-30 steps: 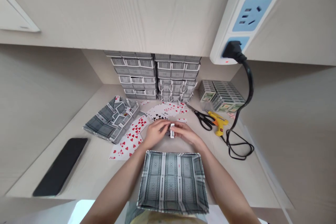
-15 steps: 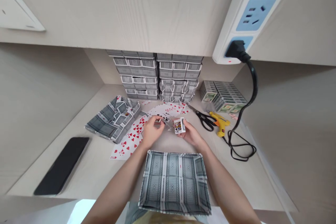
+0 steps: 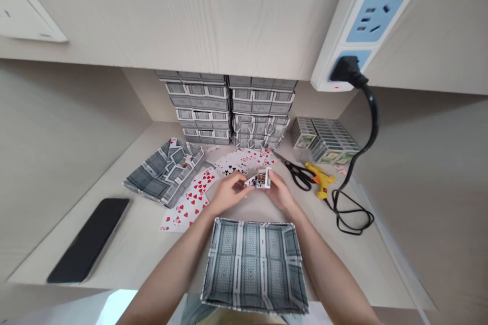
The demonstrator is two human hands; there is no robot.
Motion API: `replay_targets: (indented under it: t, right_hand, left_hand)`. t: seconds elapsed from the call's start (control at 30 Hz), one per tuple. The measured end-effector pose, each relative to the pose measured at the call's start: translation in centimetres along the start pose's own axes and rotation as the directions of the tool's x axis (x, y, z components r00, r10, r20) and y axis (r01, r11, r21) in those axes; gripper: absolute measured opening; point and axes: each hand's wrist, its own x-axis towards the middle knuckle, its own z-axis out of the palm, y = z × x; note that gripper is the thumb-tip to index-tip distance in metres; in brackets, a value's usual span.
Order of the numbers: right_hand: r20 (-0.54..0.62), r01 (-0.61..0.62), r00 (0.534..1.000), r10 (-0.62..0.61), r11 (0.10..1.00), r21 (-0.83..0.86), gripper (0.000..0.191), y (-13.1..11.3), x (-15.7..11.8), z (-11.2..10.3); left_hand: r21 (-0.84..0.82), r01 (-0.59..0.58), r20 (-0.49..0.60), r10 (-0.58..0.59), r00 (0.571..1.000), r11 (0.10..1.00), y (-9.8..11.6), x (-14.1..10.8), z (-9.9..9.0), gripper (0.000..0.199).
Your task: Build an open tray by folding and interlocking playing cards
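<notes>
My right hand (image 3: 279, 190) grips a folded playing card (image 3: 263, 177) with a face figure and a white bent edge. Close against it, my left hand (image 3: 231, 192) pinches another playing card (image 3: 250, 181) with black marks. The two cards meet or nearly meet between my fingers; I cannot tell whether they touch. Below my wrists is an open box (image 3: 252, 259) built from grey-backed playing cards. Loose cards lie fanned behind and left of my hands, hearts (image 3: 186, 209) nearer me and clubs (image 3: 231, 162) farther back.
A second card box (image 3: 152, 177) holding folded cards stands left, behind a black phone (image 3: 89, 240). Stacked card boxes (image 3: 229, 111) line the back. To the right lie scissors (image 3: 299, 175), a yellow glue gun (image 3: 321, 179) with its cord, and packs of cards (image 3: 331, 139). A power strip (image 3: 366, 25) hangs above.
My left hand has moved right with its card, up to the folded card in my right hand. My right hand has tilted that card and raised it slightly.
</notes>
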Motion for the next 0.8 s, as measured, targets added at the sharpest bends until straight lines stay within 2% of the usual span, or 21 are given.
replay_targets:
  t: [0.07, 0.17, 0.37, 0.6, 0.8]
  right_hand:
    - [0.014, 0.016, 1.0, -0.016, 1.0, -0.023, 0.025, 0.0, -0.1, 0.2]
    - [0.03, 0.021, 0.999, -0.019, 0.999, -0.045, 0.027, 0.0, -0.3, 0.3]
    - [0.047, 0.02, 0.999, -0.017, 0.998, -0.053, 0.027, -0.1, -0.1, 0.4]
    - [0.028, 0.004, 1.0, -0.002, 0.996, -0.088, 0.023, 0.3, -0.1, 0.5]
    - [0.009, -0.038, 0.999, 0.039, 0.992, -0.117, 0.026, 0.3, -0.2, 0.6]
  left_hand:
    - [-0.023, -0.046, 0.087, 0.047, 0.995, 0.999, 0.1, 0.1, 0.0, 0.02]
    - [-0.031, -0.048, 0.167, 0.052, 0.985, 0.998, -0.2, 0.1, 0.0, 0.023]
    - [-0.071, -0.007, 0.233, 0.024, 0.972, 0.997, -0.5, -0.1, 0.3, 0.014]
    - [-0.057, 0.023, 0.175, -0.013, 0.984, 0.998, -0.3, 0.1, 0.5, 0.012]
    - [-0.021, 0.144, 0.094, -0.141, 0.985, 0.989, -0.7, -0.1, 1.0, 0.046]
